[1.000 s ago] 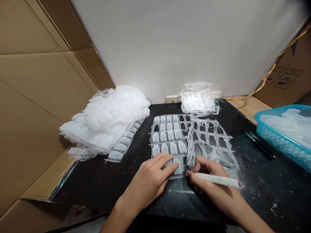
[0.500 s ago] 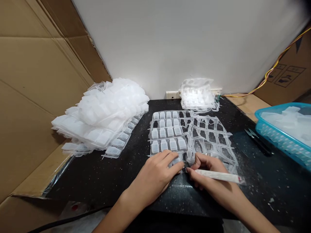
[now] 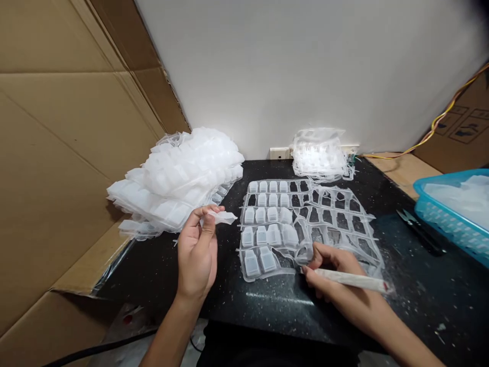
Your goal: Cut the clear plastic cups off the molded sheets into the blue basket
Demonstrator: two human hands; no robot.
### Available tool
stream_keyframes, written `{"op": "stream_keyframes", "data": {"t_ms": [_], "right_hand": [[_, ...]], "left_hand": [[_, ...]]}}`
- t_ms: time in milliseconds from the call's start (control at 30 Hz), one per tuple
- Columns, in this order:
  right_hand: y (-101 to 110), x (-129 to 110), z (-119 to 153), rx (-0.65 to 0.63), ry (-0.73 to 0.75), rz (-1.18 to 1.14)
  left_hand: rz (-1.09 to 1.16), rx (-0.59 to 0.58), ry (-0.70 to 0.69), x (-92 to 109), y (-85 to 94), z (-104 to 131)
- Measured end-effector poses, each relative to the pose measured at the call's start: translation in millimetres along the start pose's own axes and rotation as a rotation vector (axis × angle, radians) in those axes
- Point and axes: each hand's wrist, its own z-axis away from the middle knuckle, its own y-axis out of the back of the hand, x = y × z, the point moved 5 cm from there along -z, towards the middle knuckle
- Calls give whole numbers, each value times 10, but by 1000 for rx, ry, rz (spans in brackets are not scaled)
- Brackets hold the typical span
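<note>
My left hand [image 3: 198, 250] is raised left of the sheet, thumb and fingers pinching a small translucent white moulded piece [image 3: 222, 217]. My right hand [image 3: 336, 272] grips a slim, white-wrapped, pen-like tool [image 3: 351, 280] with a red mark near its back end; its tip is hidden by the fingers. That hand rests at the near middle edge of a translucent moulded sheet [image 3: 250, 262] lying flat. Rows of raised pieces remain joined in the sheet's left half, while its right half is a webbing of cut-out openings [image 3: 340, 219].
A tall heap of similar sheets [image 3: 179, 178] stands at the left by a cardboard wall [image 3: 57, 127]. Another stack [image 3: 321, 153] lies at the back near a wall socket [image 3: 279, 153]. Small black snips [image 3: 420, 232] lie beside a blue basket [image 3: 443, 211] of white pieces.
My left hand has lifted off the sheet and moved left with a piece in its fingers. An opening shows at the sheet's near row. My right hand stays near the sheet's edge.
</note>
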Motion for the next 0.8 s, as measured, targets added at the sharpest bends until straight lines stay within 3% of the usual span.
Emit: {"op": "stream_keyframes", "data": {"t_ms": [67, 200, 267, 500, 667, 733, 800], "right_hand": [[-34, 3, 15, 7, -1, -50], [-175, -5, -8, -33, 15, -144], [-237, -12, -43, -53, 20, -158], [-302, -32, -104, -75, 15, -175], [-316, -86, -97, -81, 59, -102], [-320, -117, -106, -91, 65, -69], [-314, -131, -122, -88, 45, -27]], "left_hand": [[-320, -225, -188, 145, -77, 57], [-822, -878, -386, 159, -359, 410], [-919, -1002, -398, 115, -399, 517], [-956, -1003, -481, 37, -386, 542], [-947, -1015, -458, -6, -437, 622], [-836, -928, -398, -8, -435, 599], [-618, -695, -227, -26, -338, 465]]}}
